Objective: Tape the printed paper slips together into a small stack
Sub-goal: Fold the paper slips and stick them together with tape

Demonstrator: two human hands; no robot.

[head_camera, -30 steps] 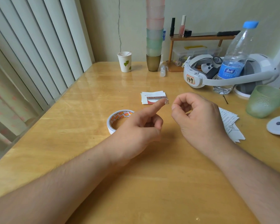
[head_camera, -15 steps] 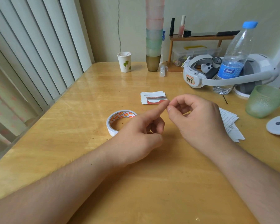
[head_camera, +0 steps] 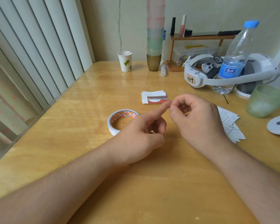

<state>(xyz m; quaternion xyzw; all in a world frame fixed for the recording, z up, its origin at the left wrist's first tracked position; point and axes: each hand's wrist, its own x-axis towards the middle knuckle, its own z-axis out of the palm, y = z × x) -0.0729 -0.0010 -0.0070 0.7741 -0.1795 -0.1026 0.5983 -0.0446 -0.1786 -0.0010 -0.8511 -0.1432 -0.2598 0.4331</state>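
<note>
Right hand (head_camera: 199,120) has closed in, pinching something tiny, likely tape, off left hand's (head_camera: 141,136) extended forefinger; taped slips (head_camera: 153,97) wait at twelve o'clock.

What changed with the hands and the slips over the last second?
The right hand moved left until its thumb and forefinger met the left hand's extended fingertip, apparently picking at something tiny there. The tape roll, taped slips and loose slips stayed put.

"149" handwritten on the headset's label (head_camera: 191,79) — other print seemingly illegible.
</note>
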